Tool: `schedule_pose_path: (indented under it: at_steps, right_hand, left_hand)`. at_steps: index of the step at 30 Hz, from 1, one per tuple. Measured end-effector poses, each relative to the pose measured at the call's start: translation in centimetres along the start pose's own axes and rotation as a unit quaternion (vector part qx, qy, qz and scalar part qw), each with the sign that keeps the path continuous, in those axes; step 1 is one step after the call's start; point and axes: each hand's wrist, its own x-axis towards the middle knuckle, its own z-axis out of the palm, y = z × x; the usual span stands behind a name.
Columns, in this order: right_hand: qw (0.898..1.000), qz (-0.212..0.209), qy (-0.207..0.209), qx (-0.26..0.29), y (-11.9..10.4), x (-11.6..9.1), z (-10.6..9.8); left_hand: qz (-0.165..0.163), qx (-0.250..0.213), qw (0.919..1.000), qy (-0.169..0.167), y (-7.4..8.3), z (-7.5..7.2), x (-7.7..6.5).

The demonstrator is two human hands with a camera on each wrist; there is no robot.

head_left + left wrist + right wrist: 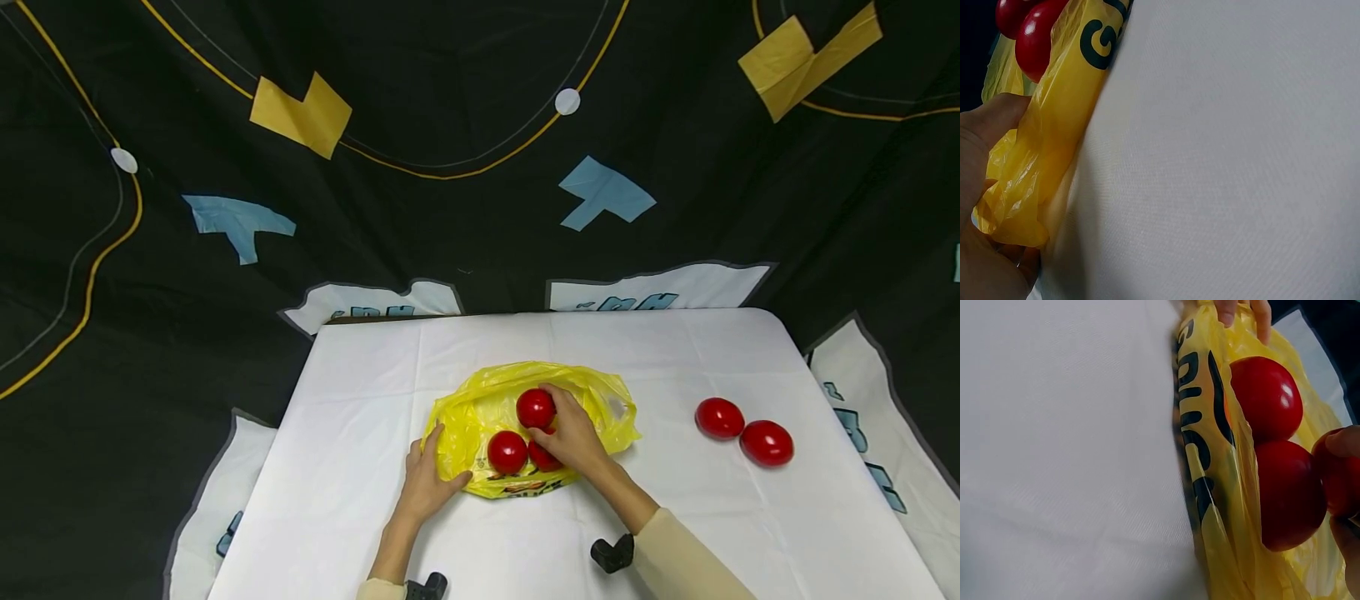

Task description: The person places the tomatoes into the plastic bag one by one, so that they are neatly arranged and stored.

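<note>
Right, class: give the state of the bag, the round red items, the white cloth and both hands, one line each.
Yellow bag: open, lying on its side
Left hand: holding the bag's edge
Right hand: pinching a red item
Two bagged red items: unheld, touching
Two right-side red items: unheld, side by side
White cloth: spread, lightly creased

The left hand [972,153] holds the side of a yellow plastic bag [1054,134], its thumb at the rim. Two glossy red balls [1035,44] (both cropped at the top) sit inside; dark lettering [1087,47] marks the bag, which lies on a white surface [1222,150].
</note>
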Motion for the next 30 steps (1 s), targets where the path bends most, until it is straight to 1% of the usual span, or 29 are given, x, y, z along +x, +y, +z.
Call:
schedule_pose_path:
  at_steps: [5,10,17,26,30]
  right_hand:
    - [1.0,0.006,-0.014,-0.005,0.0,0.7,0.6]
    - [1.0,0.01,-0.025,-0.007,-0.2,1.2,1.0]
    - [0.999,0.012,-0.041,0.002,0.0,1.6,1.5]
    - [0.999,0.004,-0.053,-0.011,0.4,1.9,2.2]
    - [0.998,0.006,-0.058,-0.005,0.3,2.1,2.6]
  left_hand:
    - [-0.003,-0.001,1.0,0.001,-0.1,0.0,0.0]
    - [0.007,-0.006,1.0,0.002,-0.1,0.1,-0.1]
    - [0.007,-0.004,1.0,0.005,-0.1,0.1,-0.1]
    - [0.008,0.0,0.9999,0.008,-0.2,0.2,-0.1]
    - [0.009,0.002,0.9999,0.008,-0.1,0.1,-0.1]
